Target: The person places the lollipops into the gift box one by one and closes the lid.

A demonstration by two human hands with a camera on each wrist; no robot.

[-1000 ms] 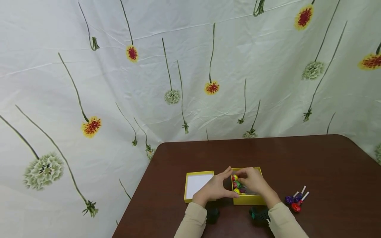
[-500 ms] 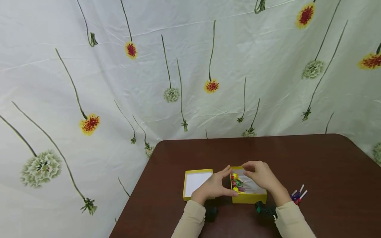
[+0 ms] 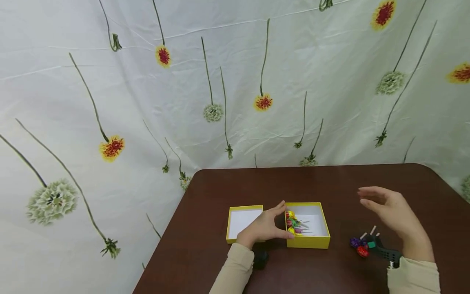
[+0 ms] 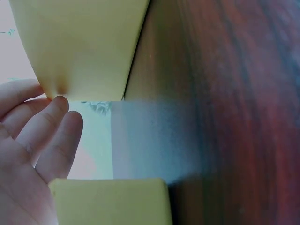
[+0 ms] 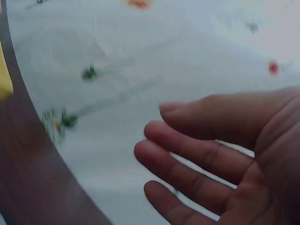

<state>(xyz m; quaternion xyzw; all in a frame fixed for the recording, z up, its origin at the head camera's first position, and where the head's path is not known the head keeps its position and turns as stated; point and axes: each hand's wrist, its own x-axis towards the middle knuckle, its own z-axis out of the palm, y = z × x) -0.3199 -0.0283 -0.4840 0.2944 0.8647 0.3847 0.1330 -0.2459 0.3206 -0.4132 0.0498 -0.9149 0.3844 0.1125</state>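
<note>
Box (image 3: pixel 308 243), one: yellow, white inside, topless, upright on the table (image 3: pixel 330 273). Clock centred here, twelve toward the cloth.

Lollipops (image 3: pixel 292 223), several: wrapped in yellow, red, green and purple, inside the box, heads along its nine o'clock wall, sticks toward three. Exact count too small for me to tell.

Left hand (image 3: pixel 262 228): at nine o'clock, grasping the box; thumb at its eight o'clock corner, fingertips at its ten o'clock corner, palm just off the wall.

Right hand (image 3: pixel 398 210): in the air toward three o'clock, well apart from the box; released, fingers loosely bent, thumb apart from them, nothing held.

Loose lollipops (image 3: pixel 362 251): a purple and red cluster on the table between three and four o'clock, sticks up toward one, partly behind the black wristband (image 3: pixel 387 254).

Lid (image 3: pixel 242 222), one: yellow-edged, white inside, lying hollow side up at nine o'clock, beyond the left hand's knuckles.

Sleeves (image 3: pixel 413 275), two: beige.

Cloth (image 3: pixel 176 94), one: white, flower-printed, hanging at twelve o'clock.
</note>
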